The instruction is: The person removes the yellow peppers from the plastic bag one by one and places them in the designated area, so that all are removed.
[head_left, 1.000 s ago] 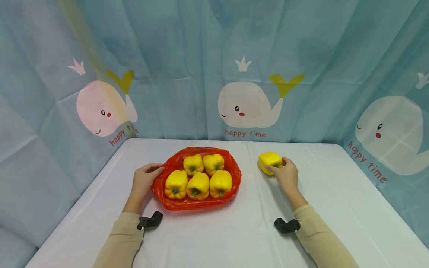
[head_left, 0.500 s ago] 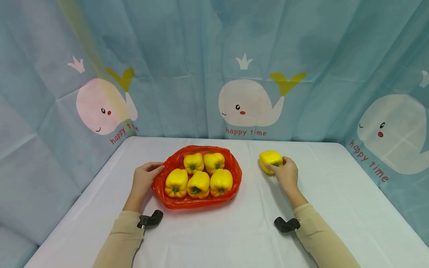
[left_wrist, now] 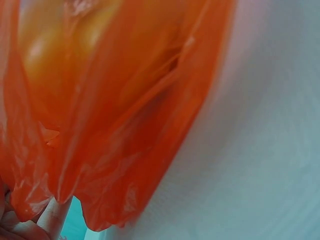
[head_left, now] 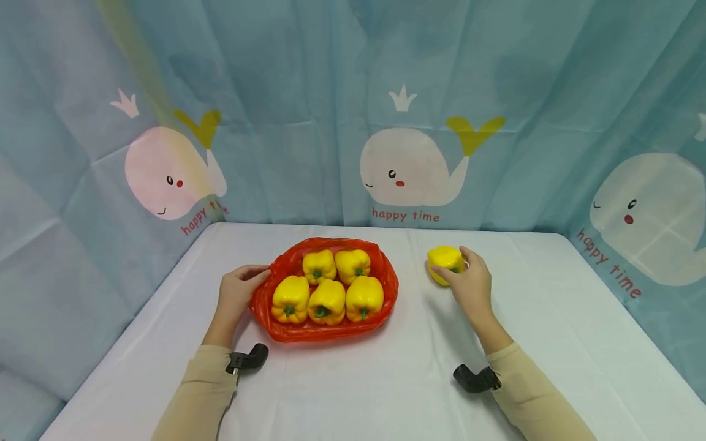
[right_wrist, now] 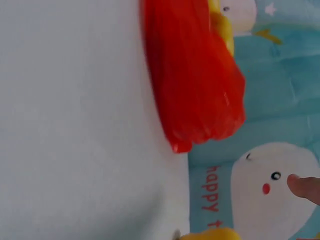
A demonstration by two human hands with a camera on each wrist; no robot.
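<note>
In the head view my left hand (head_left: 237, 294) pinches the left rim of a red plastic bag (head_left: 331, 332). Several yellow bell peppers (head_left: 364, 295) sit in the bag's wide mouth, stems facing me. Up close in the left wrist view, the crinkled bag (left_wrist: 140, 110) hides most of that hand. Right of the bag, one more yellow bell pepper (head_left: 444, 257) lies on the table. My right hand (head_left: 471, 285) is just in front of it, thumb and fingers spread apart. From the right wrist, the thumb (right_wrist: 306, 188) shows away from the pepper (right_wrist: 212, 234).
A white cloth covers the table (head_left: 353, 392). Behind and at both sides hangs a blue curtain (head_left: 298, 171) printed with whales. Each beige sleeve carries a black wrist camera (head_left: 477, 378).
My right thumb and fingers have spread and come off the loose pepper, which stays put. The left hand keeps hold of the bag. The head view tilts slightly.
</note>
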